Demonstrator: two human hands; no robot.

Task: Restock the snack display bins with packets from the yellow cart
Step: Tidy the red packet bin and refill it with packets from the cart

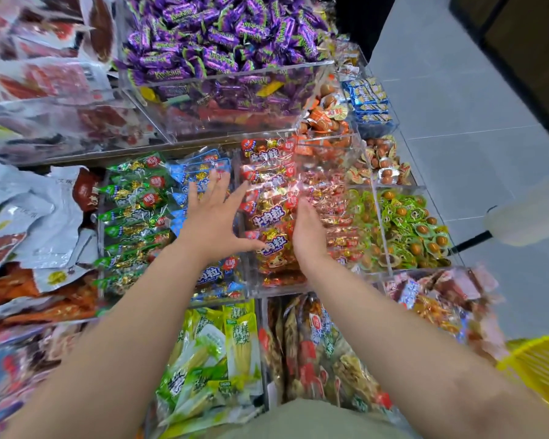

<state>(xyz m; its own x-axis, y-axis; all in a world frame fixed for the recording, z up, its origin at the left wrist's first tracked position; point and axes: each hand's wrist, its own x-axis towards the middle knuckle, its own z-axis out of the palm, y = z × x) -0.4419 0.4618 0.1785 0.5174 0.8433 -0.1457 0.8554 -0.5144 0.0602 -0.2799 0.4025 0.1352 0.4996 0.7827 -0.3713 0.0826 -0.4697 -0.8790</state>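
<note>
Head view, frame centre: left hand splayed flat and right hand straight-fingered flank glossy, crinkly red packets in a clear acrylic bin — ribbed yellow plastic cart lower right.

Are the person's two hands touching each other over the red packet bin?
Apart. The head view shows the left hand and right hand separated by a strip of red packets visible between them.
</note>
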